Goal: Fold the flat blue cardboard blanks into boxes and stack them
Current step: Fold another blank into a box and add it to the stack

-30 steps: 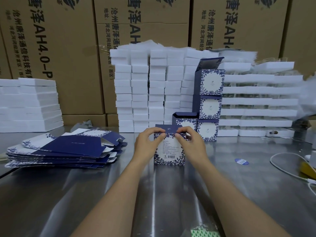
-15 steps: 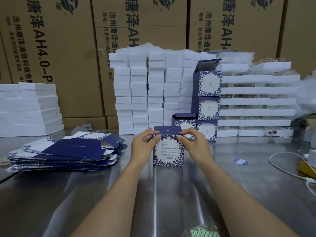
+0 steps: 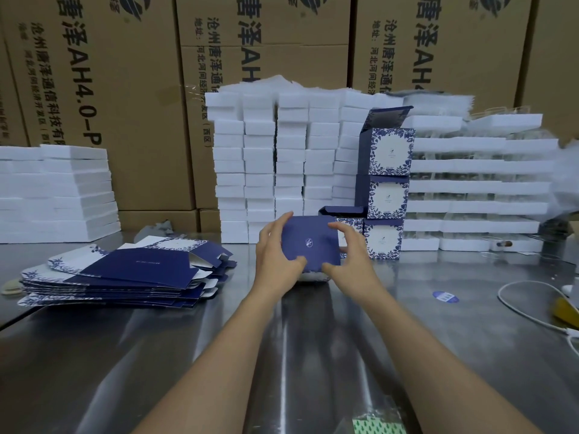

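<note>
On the head camera my left hand (image 3: 275, 255) and right hand (image 3: 351, 255) grip one folded box (image 3: 310, 242) from either side. The fingers (image 3: 277, 223) curl over its far edge and the thumbs press near its front edge. The box is tipped so that its plain dark-blue face with a small white logo faces me. It sits low at the middle of the counter (image 3: 156, 355), just in front of the stack of finished boxes (image 3: 385, 189). The pile of flat blanks (image 3: 125, 270) lies to the left, and white foam blocks (image 3: 282, 158) stand behind.
</note>
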`<state>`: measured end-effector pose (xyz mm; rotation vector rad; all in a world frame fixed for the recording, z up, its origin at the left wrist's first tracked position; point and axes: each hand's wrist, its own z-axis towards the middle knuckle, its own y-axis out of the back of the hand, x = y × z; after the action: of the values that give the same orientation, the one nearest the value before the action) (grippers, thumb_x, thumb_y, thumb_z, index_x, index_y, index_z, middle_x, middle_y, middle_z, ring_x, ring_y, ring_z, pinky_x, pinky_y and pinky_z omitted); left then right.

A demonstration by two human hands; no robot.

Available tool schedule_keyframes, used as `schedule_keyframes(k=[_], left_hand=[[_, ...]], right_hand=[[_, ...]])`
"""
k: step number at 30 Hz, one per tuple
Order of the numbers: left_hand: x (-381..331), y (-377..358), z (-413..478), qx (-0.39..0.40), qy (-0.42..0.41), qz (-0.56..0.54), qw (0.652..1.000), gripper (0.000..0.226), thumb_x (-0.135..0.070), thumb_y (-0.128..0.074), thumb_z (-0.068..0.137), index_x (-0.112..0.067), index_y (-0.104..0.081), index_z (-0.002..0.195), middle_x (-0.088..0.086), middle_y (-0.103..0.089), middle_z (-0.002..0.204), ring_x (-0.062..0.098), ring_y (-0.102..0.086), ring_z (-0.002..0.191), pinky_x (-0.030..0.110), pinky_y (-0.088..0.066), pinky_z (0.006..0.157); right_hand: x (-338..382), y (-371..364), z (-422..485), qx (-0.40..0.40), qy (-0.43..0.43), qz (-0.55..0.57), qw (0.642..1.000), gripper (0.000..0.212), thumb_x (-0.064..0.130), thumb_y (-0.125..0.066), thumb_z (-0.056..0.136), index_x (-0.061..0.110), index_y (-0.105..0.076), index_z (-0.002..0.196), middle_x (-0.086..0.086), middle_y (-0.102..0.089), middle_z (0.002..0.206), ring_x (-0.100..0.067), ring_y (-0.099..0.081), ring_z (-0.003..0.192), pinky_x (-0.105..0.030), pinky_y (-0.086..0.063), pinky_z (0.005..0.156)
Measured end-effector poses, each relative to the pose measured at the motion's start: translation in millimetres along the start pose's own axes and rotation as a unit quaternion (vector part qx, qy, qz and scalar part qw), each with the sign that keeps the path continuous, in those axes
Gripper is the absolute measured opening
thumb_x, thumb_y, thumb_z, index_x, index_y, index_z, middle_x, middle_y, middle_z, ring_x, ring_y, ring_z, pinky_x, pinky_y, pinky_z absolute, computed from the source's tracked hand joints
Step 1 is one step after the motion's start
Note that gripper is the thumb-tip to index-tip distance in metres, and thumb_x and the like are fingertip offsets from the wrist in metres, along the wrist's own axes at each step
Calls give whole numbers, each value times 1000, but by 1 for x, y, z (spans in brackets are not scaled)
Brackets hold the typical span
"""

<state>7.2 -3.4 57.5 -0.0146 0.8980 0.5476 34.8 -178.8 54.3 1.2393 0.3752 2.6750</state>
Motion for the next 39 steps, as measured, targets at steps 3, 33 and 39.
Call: schedule_keyframes(k=[3, 33, 39], left_hand=[[3, -1, -4, 25, -19, 100, 995, 93, -18, -70, 78, -64, -29, 148, -17, -38, 142, 11, -45, 129, 20, -50, 89], [3, -1, -8, 26, -60, 128, 990, 11, -42, -68, 91, -47, -61, 97, -26, -59, 116, -12, -55, 108, 7, -36, 82], [1, 1, -7, 53, -34, 104, 993, 13, -35, -74, 94, -43, -69, 85, -21, -56, 129, -12, -50, 117, 5, -30, 92]], right_hand=[[-6, -1, 0, 3, 8, -46, 999, 90, 13, -84, 80, 41, -41, 154, 10, -36, 154, -11, -42, 140, -40, -44, 115], [0, 0, -5, 14, 39, -58, 997, 10, 23, -67, 99, 30, -61, 102, 20, -62, 108, -2, -53, 110, -23, -38, 86], [4, 3, -3, 48, 42, -72, 995, 10, 18, -65, 101, 17, -62, 91, 7, -62, 105, -12, -50, 117, -28, -40, 97]])
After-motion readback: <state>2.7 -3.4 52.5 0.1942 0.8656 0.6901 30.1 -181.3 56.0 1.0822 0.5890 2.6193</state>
